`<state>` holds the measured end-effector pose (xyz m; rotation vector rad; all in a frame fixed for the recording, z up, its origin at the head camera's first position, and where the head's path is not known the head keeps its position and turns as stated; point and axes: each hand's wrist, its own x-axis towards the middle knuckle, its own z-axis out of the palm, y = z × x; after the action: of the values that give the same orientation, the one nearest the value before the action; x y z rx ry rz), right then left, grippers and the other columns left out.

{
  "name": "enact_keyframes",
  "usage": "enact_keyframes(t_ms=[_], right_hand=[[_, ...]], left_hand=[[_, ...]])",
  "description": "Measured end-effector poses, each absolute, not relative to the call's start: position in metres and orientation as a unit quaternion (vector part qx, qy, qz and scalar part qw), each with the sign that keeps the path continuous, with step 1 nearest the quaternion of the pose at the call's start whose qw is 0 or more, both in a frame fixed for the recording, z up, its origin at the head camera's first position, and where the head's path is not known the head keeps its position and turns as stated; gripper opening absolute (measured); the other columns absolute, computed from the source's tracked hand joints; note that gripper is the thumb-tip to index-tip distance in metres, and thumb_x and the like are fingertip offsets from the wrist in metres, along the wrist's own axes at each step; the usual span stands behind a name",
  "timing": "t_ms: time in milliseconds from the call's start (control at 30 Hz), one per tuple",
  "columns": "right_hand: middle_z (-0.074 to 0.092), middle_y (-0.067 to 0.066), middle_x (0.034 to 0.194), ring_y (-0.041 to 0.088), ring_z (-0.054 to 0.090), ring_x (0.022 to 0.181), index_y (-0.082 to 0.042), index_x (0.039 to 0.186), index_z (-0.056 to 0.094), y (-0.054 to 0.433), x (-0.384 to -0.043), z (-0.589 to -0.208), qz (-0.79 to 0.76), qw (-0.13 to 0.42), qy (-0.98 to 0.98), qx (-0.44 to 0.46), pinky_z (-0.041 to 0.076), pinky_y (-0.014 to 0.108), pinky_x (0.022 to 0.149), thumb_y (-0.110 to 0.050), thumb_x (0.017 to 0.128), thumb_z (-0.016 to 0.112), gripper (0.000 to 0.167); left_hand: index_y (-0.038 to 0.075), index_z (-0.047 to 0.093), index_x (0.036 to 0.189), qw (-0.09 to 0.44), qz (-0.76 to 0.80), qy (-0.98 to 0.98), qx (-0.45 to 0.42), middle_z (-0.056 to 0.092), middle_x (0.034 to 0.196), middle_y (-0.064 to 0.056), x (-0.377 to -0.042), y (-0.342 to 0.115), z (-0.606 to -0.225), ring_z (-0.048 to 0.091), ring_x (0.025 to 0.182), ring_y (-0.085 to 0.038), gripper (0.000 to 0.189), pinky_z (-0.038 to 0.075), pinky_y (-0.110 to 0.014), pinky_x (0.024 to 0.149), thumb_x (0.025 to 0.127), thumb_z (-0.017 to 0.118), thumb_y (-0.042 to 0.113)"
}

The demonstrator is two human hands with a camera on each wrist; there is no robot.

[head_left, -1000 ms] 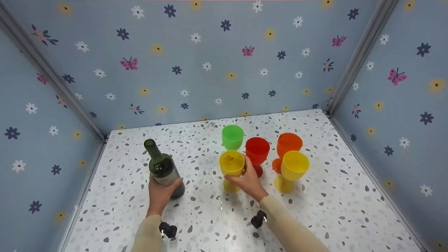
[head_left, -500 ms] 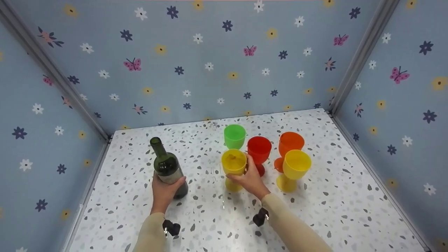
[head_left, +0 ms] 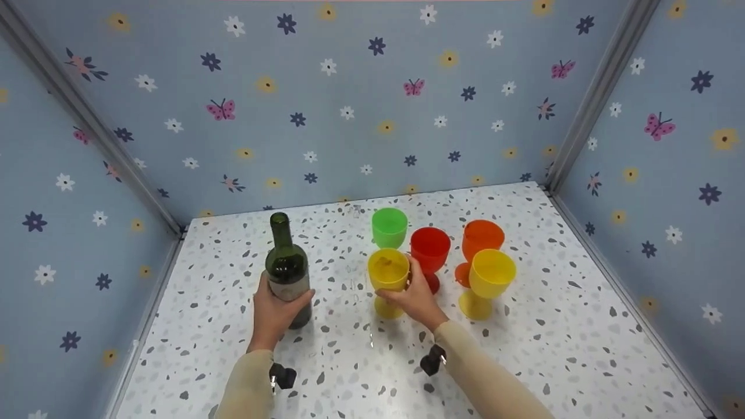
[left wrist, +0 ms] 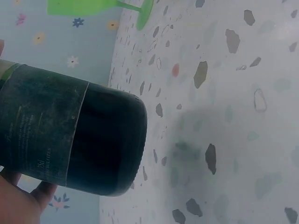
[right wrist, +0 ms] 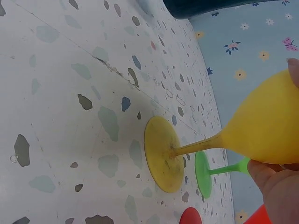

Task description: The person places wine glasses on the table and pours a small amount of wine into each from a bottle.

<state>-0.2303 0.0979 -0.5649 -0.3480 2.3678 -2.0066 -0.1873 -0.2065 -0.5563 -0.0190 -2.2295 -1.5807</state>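
Above a speckled table (head_left: 343, 378), the left hand (head_left: 272, 314) grips a bottle (head_left: 288, 265) (its base hangs clear) at nine o'clock from the yellow cup (head_left: 388, 273) the right hand (head_left: 419, 301) clasps; a green cup (head_left: 389, 228) stands at twelve.

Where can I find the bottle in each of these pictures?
Head: left of centre, the bottle is held by the left hand.
Left wrist: the bottle shows sideways, large, at the left, its neck out of frame.
Right wrist: only part of the bottle shows, dark, at the top edge, right of centre.
Shared landmark: the green cup, near the middle in the head view, top left in the left wrist view, lower right in the right wrist view.
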Motion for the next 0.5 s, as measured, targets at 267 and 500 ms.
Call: enact_keyframes(t_ms=[267,500], right_hand=[[0.048,0.001,0.140,0.025,0.048,0.127,-0.020,0.146,0.033,0.101,-0.225,-0.568,-0.647,0.013,0.757,-0.097,0.036,0.050,0.108,-0.025,0.074,0.089,0.092],[0.048,0.002,0.140,0.026,0.048,0.127,-0.019,0.147,0.033,0.095,-0.228,-0.565,-0.646,0.008,0.756,-0.104,0.036,0.050,0.108,-0.028,0.074,0.088,0.092]], left_hand=[[0.019,0.048,0.140,0.195,-0.541,-0.818,-0.028,0.060,0.124,-0.001,-0.181,-0.205,-0.551,0.056,0.113,-0.021,0.085,0.042,-0.049,0.097,0.068,0.092,0.021],[0.018,0.048,0.144,0.212,-0.488,-0.845,-0.057,0.060,0.126,-0.003,-0.177,-0.212,-0.544,0.057,0.109,-0.020,0.092,0.044,-0.049,0.094,0.064,0.094,0.024]])
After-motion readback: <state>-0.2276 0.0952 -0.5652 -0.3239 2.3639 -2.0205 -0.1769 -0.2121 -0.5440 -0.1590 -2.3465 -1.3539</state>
